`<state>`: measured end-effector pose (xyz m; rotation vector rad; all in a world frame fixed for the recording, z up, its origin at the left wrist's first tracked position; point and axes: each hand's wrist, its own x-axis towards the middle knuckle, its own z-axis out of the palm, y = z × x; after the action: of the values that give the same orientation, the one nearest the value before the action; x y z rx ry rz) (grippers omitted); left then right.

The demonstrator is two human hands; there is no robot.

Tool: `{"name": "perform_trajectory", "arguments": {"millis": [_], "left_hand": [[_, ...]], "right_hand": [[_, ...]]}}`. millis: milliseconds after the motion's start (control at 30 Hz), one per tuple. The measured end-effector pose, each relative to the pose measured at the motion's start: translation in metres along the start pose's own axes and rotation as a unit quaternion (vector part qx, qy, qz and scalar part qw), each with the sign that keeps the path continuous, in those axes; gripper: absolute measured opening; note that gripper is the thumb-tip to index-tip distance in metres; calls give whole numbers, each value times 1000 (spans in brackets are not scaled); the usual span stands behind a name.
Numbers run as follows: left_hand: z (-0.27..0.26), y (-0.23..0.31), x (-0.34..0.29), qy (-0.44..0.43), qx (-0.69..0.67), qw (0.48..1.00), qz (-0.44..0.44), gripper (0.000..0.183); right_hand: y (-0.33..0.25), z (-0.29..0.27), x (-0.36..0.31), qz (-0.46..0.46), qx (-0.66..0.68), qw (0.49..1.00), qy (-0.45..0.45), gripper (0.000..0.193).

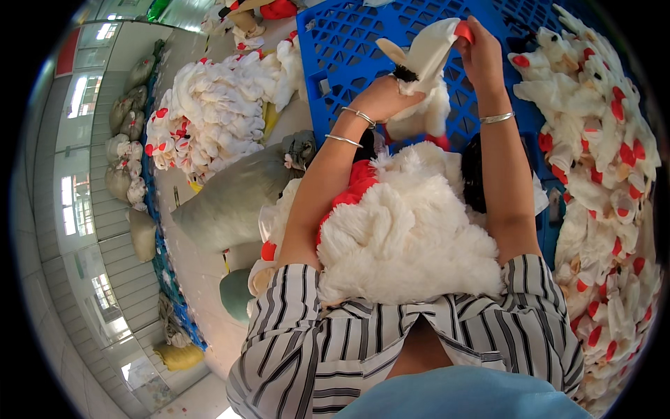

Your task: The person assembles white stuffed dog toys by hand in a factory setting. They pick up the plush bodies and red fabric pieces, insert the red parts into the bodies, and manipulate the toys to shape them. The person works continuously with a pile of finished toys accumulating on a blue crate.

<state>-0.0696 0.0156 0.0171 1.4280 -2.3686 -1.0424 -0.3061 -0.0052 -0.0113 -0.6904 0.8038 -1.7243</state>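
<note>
Over the blue plastic pallet I hold up an unstuffed white plush toy skin [431, 52] with a beige ear-like flap, a black tuft and a red end. My left hand [389, 98] is closed round its lower part, beside the black tuft. At the upper right, my right hand [481, 54] pinches the red end between thumb and fingers. The skin's fluffy white lower part hangs below my left hand. Close to my body, between my forearms, lies a heap of white plush [412, 230] with red fabric [359, 183] along its left side.
The blue pallet [324, 84] spans the far middle. A long heap of white and red plush skins [607, 230] lines the right. Another pile [209, 105] lies on the floor at the far left, near a stuffed grey-green sack [234, 199]. More sacks [125, 115] stand along the left wall.
</note>
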Motion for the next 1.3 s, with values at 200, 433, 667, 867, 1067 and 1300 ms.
{"name": "perform_trajectory", "arguments": {"millis": [200,433,667,867,1067,1300], "left_hand": [[-22,-28,4,154,-312,937,-22,45],[-28,-11,8,154,-657,738,34,53],[15,-3,8,-41,-510,859,-12,59],[31,11,9,52,-447,889,81,57],[21,3,9,265,-310,913,19,41],[3,12,4,361,-53,901,235,38]], "right_hand": [[-7,21,-24,-8,-304,942,-142,44],[19,31,-27,41,-418,880,-220,39],[19,3,-13,-34,-131,990,-36,28],[27,-6,-9,-65,-201,977,-18,30],[18,10,-20,44,-16,995,-90,36],[41,-8,-14,-122,-229,943,-210,33]]}}
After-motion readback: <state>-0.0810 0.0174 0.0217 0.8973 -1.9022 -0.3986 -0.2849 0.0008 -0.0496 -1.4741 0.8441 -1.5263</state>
